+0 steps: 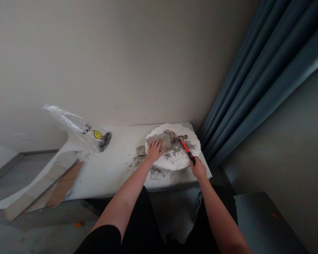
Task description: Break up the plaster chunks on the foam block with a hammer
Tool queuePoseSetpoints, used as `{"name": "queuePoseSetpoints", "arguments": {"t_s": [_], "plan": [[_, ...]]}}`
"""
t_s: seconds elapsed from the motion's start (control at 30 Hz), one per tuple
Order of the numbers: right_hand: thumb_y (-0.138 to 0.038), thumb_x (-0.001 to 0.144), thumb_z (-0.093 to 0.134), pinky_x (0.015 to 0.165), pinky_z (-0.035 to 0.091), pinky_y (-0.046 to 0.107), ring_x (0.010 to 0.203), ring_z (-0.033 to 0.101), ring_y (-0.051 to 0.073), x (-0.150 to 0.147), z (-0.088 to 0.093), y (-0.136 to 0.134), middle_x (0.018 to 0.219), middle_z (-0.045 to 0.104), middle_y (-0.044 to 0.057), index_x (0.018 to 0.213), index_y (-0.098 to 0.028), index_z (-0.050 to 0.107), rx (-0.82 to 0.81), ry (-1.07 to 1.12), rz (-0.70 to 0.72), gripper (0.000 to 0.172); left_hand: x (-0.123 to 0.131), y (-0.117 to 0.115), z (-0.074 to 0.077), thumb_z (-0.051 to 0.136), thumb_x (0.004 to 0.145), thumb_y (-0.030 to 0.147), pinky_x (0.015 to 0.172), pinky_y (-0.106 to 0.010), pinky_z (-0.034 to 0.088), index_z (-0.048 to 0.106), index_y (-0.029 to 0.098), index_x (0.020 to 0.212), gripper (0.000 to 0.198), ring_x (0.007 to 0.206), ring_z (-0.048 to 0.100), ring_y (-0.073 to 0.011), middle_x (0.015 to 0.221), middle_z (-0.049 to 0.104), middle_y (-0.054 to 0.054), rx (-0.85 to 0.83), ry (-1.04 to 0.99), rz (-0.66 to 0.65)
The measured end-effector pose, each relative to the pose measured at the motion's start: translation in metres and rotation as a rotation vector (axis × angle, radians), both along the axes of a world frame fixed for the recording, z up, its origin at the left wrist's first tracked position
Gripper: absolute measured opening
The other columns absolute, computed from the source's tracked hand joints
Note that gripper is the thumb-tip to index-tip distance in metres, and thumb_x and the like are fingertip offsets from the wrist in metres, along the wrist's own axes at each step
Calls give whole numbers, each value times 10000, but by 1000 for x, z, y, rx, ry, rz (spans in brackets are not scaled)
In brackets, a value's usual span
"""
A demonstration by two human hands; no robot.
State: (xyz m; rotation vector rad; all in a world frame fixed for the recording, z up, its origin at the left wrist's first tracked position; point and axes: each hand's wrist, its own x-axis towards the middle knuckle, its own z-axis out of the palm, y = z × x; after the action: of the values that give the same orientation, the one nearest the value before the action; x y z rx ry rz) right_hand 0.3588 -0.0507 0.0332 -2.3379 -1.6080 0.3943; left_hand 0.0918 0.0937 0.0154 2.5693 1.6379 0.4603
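Observation:
My left hand [155, 151] lies with its fingers spread on a flat grey-brown slab [164, 141] that has a green strip along its right edge. The slab rests on a round white block [175, 163] with a rough rim. In my right hand [198, 168] is a hammer [187, 147] with a red and black handle, gripped near its end. Its head lies by the slab's right side, among dark crumbs [172, 152] scattered over the block.
A smaller grey chunk [141, 151] and several thin nail-like sticks [155, 173] lie on the white table [111, 176]. Further left are a clear plastic bag [82, 132] with dark bits inside and cardboard pieces [65, 185]. A blue curtain [243, 95] hangs at right.

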Motion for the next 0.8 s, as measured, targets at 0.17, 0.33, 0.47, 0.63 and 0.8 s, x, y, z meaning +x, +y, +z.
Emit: {"name": "queuePoseSetpoints", "arguments": {"t_s": [0.17,0.33,0.47,0.63,0.8], "plan": [[-365,993,443,688,390,279,884,667,231,4,0,7,1020,680,108,1294,-185,489,24,14,9,353,11,26,-1,393,938,516,1157,-555,276,386,197,1485,633,1454,277,-336,1568,340,-159,12,11,83],[-377,981,457,650,376,277,852,673,235,10,1,14,980,703,105,1261,-199,517,48,36,21,337,15,53,4,476,908,493,1134,-604,285,392,172,1478,660,1427,316,-382,1544,371,-189,-63,-50,118],[-375,970,473,635,372,274,835,671,235,13,0,16,959,708,103,1253,-197,530,59,47,22,339,16,45,8,493,880,568,1145,-635,237,356,177,1496,743,1432,302,-392,1541,376,-191,-17,-110,102],[-374,953,499,640,377,269,832,664,230,13,-1,19,942,709,98,1233,-201,550,75,59,19,333,23,-7,11,410,925,570,1206,-552,173,364,181,1490,687,1462,273,-307,1551,379,-139,58,-131,-47],[-365,951,499,652,381,281,838,668,246,11,0,20,946,710,109,1240,-195,553,86,71,23,339,31,-50,13,353,958,558,1217,-442,189,347,279,1502,612,1498,201,-226,1604,295,-52,-100,18,-570]]}}
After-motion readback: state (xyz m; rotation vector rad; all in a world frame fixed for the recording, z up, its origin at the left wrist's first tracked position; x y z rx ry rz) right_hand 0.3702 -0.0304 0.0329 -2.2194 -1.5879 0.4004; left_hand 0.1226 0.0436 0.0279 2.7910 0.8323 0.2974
